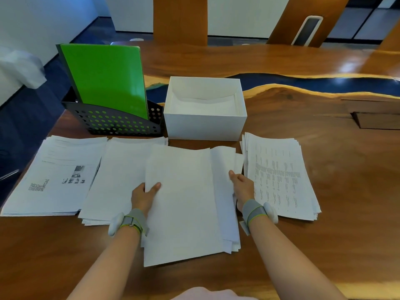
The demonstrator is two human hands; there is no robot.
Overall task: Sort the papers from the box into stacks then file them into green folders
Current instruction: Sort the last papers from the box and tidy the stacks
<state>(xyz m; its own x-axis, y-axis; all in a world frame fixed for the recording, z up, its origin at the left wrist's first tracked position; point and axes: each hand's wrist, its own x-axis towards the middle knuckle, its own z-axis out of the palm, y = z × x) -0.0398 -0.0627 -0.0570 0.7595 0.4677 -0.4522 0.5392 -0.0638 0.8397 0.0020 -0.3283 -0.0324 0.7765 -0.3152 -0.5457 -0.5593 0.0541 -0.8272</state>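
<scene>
A white box (204,124) stands at the table's middle with a few sheets left on its bottom. Green folders (106,79) lean upright in a black perforated rack (114,123) to its left. Several paper stacks lie in front: a printed stack with pictures (56,176) at the left, a plain stack (116,176) beside it, a middle stack (184,202), and a text-covered stack (281,176) at the right. My left hand (144,197) pinches the left edge of the middle stack's top sheet. My right hand (242,187) grips the right edge of that middle stack.
The wooden table has a dark blue resin strip (303,85) running behind the box and a recessed hatch (376,120) at the far right. Wooden pillars (179,20) stand beyond the table. Both wrists wear grey bands.
</scene>
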